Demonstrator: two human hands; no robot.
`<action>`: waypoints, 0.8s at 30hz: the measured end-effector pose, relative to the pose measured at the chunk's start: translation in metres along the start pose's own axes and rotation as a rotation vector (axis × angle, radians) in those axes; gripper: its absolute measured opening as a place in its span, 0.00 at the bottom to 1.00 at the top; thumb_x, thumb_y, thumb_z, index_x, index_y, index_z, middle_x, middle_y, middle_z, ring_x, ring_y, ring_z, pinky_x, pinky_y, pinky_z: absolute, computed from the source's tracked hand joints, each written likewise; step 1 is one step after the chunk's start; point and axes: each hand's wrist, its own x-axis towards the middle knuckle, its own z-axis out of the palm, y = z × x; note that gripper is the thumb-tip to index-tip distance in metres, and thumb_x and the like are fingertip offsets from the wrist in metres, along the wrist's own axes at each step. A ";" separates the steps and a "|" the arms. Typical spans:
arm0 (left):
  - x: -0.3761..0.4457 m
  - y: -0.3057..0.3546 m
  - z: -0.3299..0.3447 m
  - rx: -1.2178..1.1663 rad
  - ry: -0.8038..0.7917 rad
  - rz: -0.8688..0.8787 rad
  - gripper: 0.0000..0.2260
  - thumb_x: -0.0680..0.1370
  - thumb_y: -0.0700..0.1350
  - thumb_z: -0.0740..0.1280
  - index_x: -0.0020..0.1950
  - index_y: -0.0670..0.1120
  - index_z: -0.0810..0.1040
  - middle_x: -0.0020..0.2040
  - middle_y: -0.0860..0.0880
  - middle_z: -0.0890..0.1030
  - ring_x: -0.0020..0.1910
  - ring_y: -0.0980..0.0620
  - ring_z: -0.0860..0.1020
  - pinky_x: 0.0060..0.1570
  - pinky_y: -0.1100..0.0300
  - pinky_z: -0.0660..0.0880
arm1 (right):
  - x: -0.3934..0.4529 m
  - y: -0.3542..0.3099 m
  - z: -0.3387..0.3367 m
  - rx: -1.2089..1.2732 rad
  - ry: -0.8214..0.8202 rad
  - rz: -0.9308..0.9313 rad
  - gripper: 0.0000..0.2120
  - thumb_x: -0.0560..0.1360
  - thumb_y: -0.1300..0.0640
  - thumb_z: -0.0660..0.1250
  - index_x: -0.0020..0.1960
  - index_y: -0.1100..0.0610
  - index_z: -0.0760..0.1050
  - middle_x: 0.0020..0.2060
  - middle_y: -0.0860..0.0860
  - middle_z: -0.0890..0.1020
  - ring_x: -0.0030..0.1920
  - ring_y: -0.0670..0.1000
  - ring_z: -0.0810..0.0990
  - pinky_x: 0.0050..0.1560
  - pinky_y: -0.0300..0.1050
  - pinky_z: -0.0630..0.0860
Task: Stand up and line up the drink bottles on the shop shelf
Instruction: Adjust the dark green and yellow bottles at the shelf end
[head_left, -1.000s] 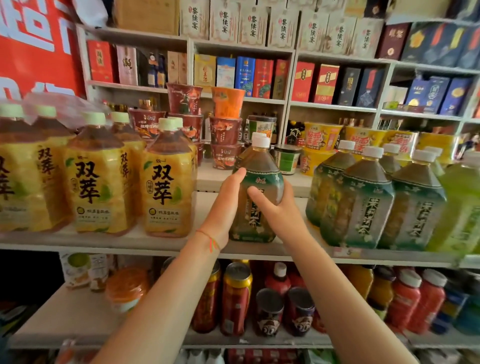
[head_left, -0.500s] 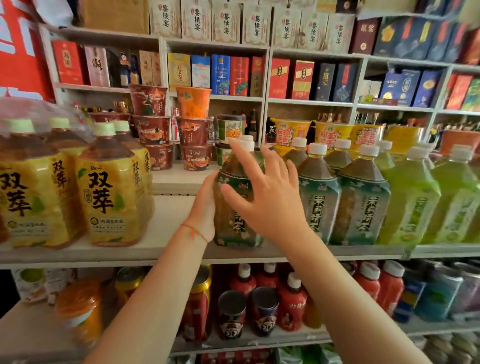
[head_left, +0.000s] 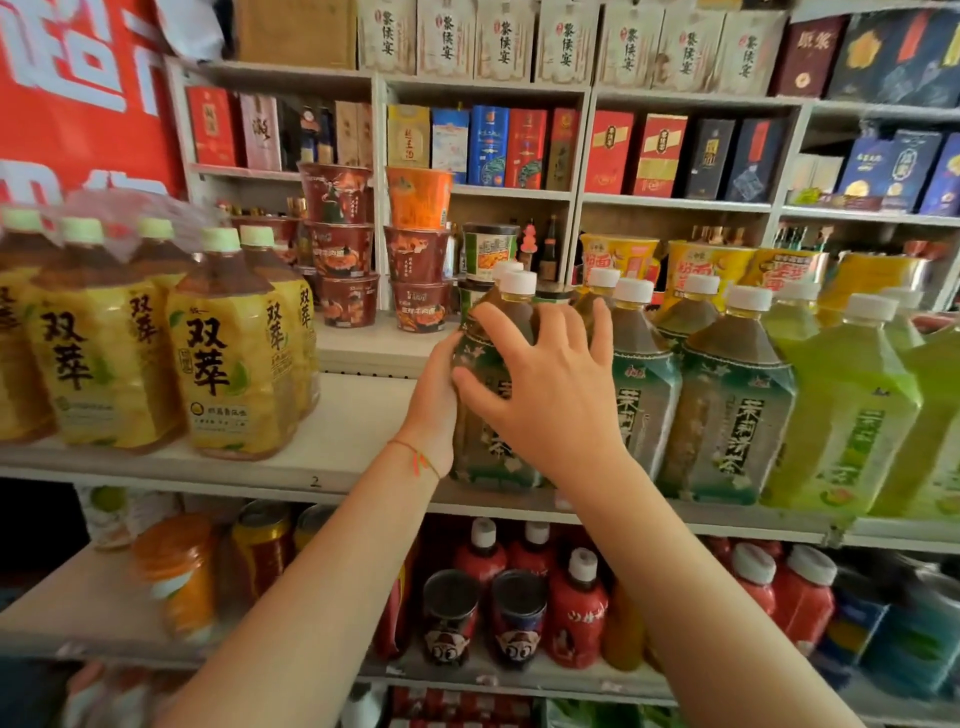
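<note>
Both hands clasp one green-label tea bottle (head_left: 488, 415) that stands upright near the front edge of the shelf (head_left: 332, 441). The left hand (head_left: 434, 410) presses its palm against the bottle's left side, an orange string on that wrist; the right hand (head_left: 540, 384) wraps the front and right side, fingers spread up toward the shoulder just below the white cap (head_left: 518, 283). Just to its right stands a row of like tea bottles (head_left: 727, 405) — then lighter green bottles (head_left: 847, 415) further right. A bare stretch of shelf separates the held bottle from the yellow bottles (head_left: 228, 353) on the left, part of them under clear wrap.
</note>
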 end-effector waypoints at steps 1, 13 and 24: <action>-0.003 0.001 0.000 0.017 0.017 -0.007 0.17 0.85 0.51 0.55 0.52 0.50 0.83 0.40 0.53 0.86 0.41 0.57 0.84 0.42 0.61 0.80 | -0.001 0.000 0.002 0.024 0.015 -0.002 0.26 0.77 0.35 0.58 0.71 0.44 0.70 0.61 0.59 0.77 0.68 0.63 0.71 0.76 0.66 0.50; -0.002 0.028 -0.121 0.737 0.829 0.950 0.19 0.75 0.40 0.64 0.67 0.39 0.73 0.70 0.39 0.71 0.71 0.40 0.67 0.72 0.45 0.63 | 0.002 -0.092 0.029 0.608 0.326 -0.110 0.21 0.75 0.60 0.65 0.66 0.64 0.73 0.62 0.59 0.75 0.66 0.59 0.72 0.69 0.57 0.68; 0.004 0.079 -0.219 0.184 0.350 0.132 0.14 0.84 0.59 0.53 0.61 0.61 0.76 0.61 0.57 0.78 0.61 0.57 0.75 0.70 0.52 0.67 | 0.050 -0.208 0.098 1.223 -0.345 0.432 0.36 0.75 0.45 0.73 0.76 0.49 0.58 0.59 0.41 0.78 0.56 0.37 0.79 0.59 0.43 0.79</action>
